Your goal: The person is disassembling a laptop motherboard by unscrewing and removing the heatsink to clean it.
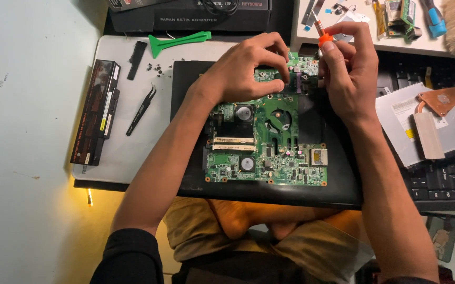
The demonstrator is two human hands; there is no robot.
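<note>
Black sleeves pushed up above the elbows, bare forearms, khaki trousers, bare feet

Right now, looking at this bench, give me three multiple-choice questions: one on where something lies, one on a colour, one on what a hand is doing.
1. Where do the black tweezers lie relative to the green circuit board?
A. to its left
B. on top of it
C. to its right

2. What colour is the flat plastic pry tool at the top?
A. red
B. green
C. white

3. What is the right hand doing?
A. resting flat on a keyboard
B. hanging empty in the air
C. gripping an orange-collared screwdriver

Answers: 1 A, the tweezers rest on the white surface left of the board. 2 B, the tool is bright green. 3 C, the fingers close round the screwdriver's handle above the board's top edge.
</note>
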